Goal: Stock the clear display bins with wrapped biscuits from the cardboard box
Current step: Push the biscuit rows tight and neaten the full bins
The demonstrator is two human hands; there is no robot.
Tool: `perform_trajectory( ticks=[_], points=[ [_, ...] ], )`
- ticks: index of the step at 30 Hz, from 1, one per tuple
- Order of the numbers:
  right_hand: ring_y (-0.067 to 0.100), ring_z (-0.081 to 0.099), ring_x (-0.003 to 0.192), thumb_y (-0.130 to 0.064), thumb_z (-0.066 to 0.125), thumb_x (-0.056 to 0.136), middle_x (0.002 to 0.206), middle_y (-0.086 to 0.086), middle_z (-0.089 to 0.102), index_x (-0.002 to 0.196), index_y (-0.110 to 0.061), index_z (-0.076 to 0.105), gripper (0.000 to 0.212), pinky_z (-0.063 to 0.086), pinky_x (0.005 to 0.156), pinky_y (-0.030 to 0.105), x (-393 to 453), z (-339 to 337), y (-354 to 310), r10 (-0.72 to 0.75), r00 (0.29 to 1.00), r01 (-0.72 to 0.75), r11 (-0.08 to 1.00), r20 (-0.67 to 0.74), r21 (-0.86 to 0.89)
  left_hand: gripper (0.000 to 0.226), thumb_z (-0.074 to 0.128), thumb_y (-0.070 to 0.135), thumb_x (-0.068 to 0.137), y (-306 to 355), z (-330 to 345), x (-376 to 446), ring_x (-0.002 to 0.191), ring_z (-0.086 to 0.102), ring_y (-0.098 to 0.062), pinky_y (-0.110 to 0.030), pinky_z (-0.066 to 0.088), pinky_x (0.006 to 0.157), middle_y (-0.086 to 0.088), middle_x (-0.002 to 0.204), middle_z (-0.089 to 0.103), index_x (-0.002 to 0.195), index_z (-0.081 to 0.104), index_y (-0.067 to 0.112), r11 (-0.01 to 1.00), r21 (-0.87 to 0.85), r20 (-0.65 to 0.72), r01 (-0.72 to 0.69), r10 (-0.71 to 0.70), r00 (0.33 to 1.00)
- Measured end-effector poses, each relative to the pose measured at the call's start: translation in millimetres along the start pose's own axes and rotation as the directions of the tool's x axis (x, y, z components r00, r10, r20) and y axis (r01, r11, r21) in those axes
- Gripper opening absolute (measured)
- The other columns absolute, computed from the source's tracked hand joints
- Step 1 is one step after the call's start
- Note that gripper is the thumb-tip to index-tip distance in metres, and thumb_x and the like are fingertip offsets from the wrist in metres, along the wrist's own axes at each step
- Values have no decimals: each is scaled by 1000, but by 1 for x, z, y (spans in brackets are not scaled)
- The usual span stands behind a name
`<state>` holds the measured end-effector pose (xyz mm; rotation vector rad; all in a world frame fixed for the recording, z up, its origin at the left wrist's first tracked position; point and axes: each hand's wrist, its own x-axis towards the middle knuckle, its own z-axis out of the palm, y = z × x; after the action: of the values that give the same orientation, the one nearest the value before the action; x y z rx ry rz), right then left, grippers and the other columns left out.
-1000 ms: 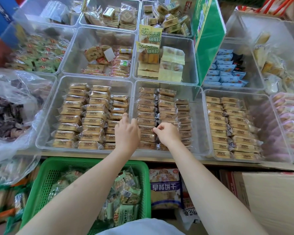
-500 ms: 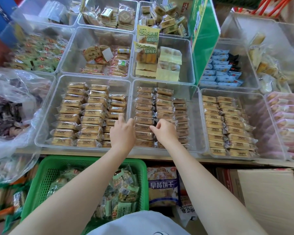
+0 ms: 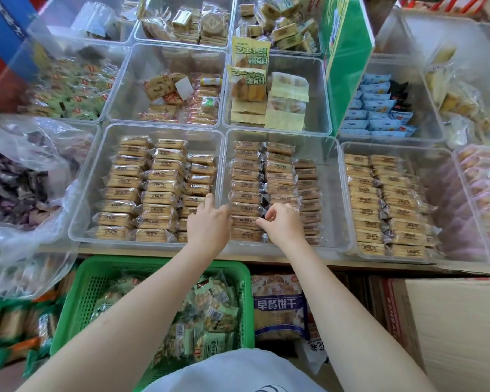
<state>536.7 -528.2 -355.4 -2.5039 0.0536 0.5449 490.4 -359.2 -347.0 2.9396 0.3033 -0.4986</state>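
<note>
At the far left of the frame a crumpled plastic bag (image 3: 20,176) of dark sweets is seen, and below it, at lower left, a green basket (image 3: 82,301) of green-wrapped snacks. Just right of the bag, in the middle row, a clear bin (image 3: 96,154) is shown packed with three columns of wrapped biscuits (image 3: 159,188). The left hand (image 3: 208,226) is held over the wall shared by this bin and the centre bin (image 3: 330,193), with the forefinger stretched forward and the other fingers loosely bent; whether anything is held in it cannot be told. In the centre bin, the right hand (image 3: 283,224) is seen with fingers curled narrowly, pinching the edge of a packet (image 3: 245,222) near the front of the left column, apparently to straighten it into its row. Further right, a third bin (image 3: 447,176) of the same biscuits is shown about two-thirds filled, and at lower right the cardboard box (image 3: 453,329) is seen below the shelf edge, its contents hidden. The packets are judged to be light and small, with slick film that could slide between fingertips and brittle biscuit inside that could crack if squeezed; they are probably best taken by the long sides across the middle, or nudged by the crimped end seals, with gentle pressure only.
</note>
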Motion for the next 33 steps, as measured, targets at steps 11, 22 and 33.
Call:
perform_trajectory(
  ticks=[11, 22, 33],
  points=[
    [16, 51, 87, -36, 72, 91, 109, 1, 53, 91, -16, 60, 23, 38, 74, 29, -3, 6, -5, 22, 999, -24, 998, -25, -65, 24, 52, 30, 99, 2, 20, -6, 139, 33, -40, -52, 31, 105, -20, 149, 41, 108, 66, 13, 990, -138, -219, 17, -47, 975],
    [17, 50, 88, -32, 71, 93, 110, 2, 51, 93, -16, 59, 20, 39, 74, 30, 1, 6, -9, 37, 999, -37, 997, -3, -71, 20, 57, 37, 97, 2, 11, 0, 130, 41, -31, -47, 34, 104, -10, 146, 43, 103, 68, 22, 994, -94, -169, 50, -65, 983],
    [18, 62, 88, -25, 72, 90, 95, -1, 65, 81, -18, 64, 14, 50, 74, 31, -9, -15, 7, -12, 998, 9, 999, 68, 42, 28, 65, 47, 93, -15, -9, -20, 138, 38, -32, -44, 45, 101, -11, 153, 40, 96, 75, 21, 990, -123, -82, -63, 53, 995]
  ],
)
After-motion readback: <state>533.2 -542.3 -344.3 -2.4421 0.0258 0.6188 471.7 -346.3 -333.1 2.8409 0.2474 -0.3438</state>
